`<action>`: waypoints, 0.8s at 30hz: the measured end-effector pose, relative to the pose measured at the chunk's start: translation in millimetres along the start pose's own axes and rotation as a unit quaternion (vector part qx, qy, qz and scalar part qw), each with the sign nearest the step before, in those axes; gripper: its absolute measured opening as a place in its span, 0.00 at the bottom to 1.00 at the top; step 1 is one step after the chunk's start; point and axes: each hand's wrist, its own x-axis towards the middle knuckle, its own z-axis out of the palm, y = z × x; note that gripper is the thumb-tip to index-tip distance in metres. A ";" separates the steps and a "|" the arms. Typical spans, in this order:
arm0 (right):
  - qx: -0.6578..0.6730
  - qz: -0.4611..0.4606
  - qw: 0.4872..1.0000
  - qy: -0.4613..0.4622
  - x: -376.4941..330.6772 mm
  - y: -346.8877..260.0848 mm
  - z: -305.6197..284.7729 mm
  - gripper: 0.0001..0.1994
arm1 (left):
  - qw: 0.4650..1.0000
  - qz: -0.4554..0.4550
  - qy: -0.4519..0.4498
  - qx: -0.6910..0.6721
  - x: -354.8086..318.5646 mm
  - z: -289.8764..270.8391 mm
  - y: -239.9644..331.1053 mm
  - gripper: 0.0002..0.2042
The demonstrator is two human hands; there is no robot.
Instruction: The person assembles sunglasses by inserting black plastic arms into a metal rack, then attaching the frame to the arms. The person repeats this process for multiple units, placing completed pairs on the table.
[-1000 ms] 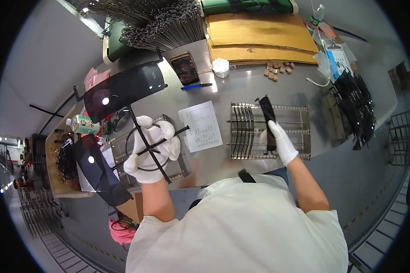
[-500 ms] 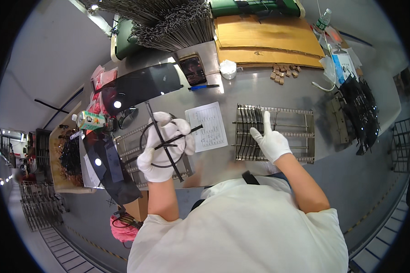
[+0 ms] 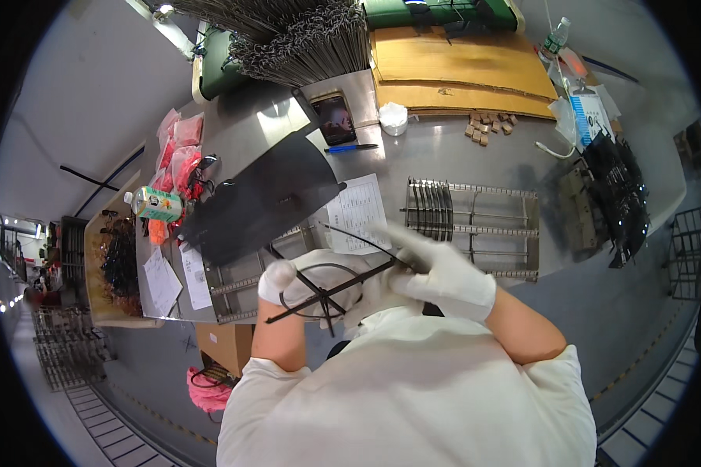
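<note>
My left hand [image 3: 279, 279], white-gloved, is closed around a black cross-shaped frame [image 3: 319, 298] of thin bars with a curved loop. It holds the frame tilted, close to my body. My right hand [image 3: 444, 276], also gloved, is beside the frame's right end; motion smears its fingers, so its grip is unclear. A thin dark rod [image 3: 358, 236] runs toward it. Right of the middle, a metal rack [image 3: 506, 232] bears several upright black strips [image 3: 430, 210] on its left side. A large dark sheet [image 3: 269, 198] lies across the left, partly covering another metal rack [image 3: 234, 300].
Behind are a bundle of wire rods [image 3: 311, 50], cardboard sheets [image 3: 459, 66], a phone [image 3: 333, 118], a blue pen [image 3: 350, 148], a white cup [image 3: 393, 118] and small brown blocks [image 3: 483, 126]. A printed sheet [image 3: 357, 206] lies centrally. Black parts [image 3: 619, 194] are piled far right.
My right hand has left the strips on the rack and moved left to the cross-shaped frame. My left hand has brought the frame nearer and turned it. The dark sheet has shifted and changed angle.
</note>
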 end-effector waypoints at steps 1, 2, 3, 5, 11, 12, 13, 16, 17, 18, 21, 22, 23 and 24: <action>-0.087 -0.075 0.987 0.114 0.8 12.6 -1.6 0.34 | 0.996 -0.031 -0.049 0.063 -1.8 -6.0 15.4 0.56; 0.011 -0.029 0.989 0.143 -1.5 18.6 -22.4 0.30 | 0.996 -0.025 -0.039 0.082 -8.2 -1.1 23.3 0.52; 0.105 0.016 0.980 0.169 -7.0 24.9 -45.4 0.27 | 0.992 0.027 -0.105 0.058 -18.2 -18.4 24.6 0.57; 0.118 -0.004 0.970 0.212 -20.3 51.4 -74.2 0.28 | 0.987 0.090 -0.119 0.053 -23.2 -29.1 35.0 0.61; 0.103 0.090 0.951 0.278 -3.6 132.2 -89.6 0.25 | 0.981 0.179 -0.012 0.071 -9.6 -8.7 25.6 0.57; 0.117 0.130 0.953 0.249 2.9 135.4 -91.7 0.25 | 0.981 0.170 -0.023 0.088 -8.5 -8.8 28.5 0.56; 0.169 0.138 0.948 0.232 7.7 139.4 -87.7 0.26 | 0.981 0.161 -0.035 0.104 -6.6 -7.6 31.2 0.56; 0.014 0.164 0.957 0.240 11.7 139.5 -82.4 0.30 | 0.986 0.146 -0.032 0.079 -11.7 -16.0 30.0 0.52; -0.023 0.171 0.957 0.234 10.1 137.2 -84.6 0.32 | 0.987 0.132 -0.033 0.080 -15.8 -23.3 31.3 0.54; -0.061 0.179 0.955 0.229 7.6 131.1 -86.1 0.33 | 0.987 0.120 -0.029 0.105 -16.9 -26.7 32.5 0.55; -0.283 0.188 0.909 0.241 7.5 116.3 -75.2 0.40 | 0.995 0.093 0.006 0.047 -10.1 -23.4 21.1 0.60; -0.380 0.186 0.870 0.254 10.9 117.7 -71.9 0.42 | 0.997 0.057 0.050 0.026 -4.4 -15.3 18.8 0.61; -0.472 0.182 0.821 0.264 14.5 117.2 -67.1 0.44 | 0.997 0.019 0.073 0.013 1.6 -13.1 15.5 0.60; -0.490 0.226 0.806 0.242 14.1 88.3 -57.9 0.44 | 0.995 -0.014 0.099 -0.001 5.3 -11.6 10.8 0.59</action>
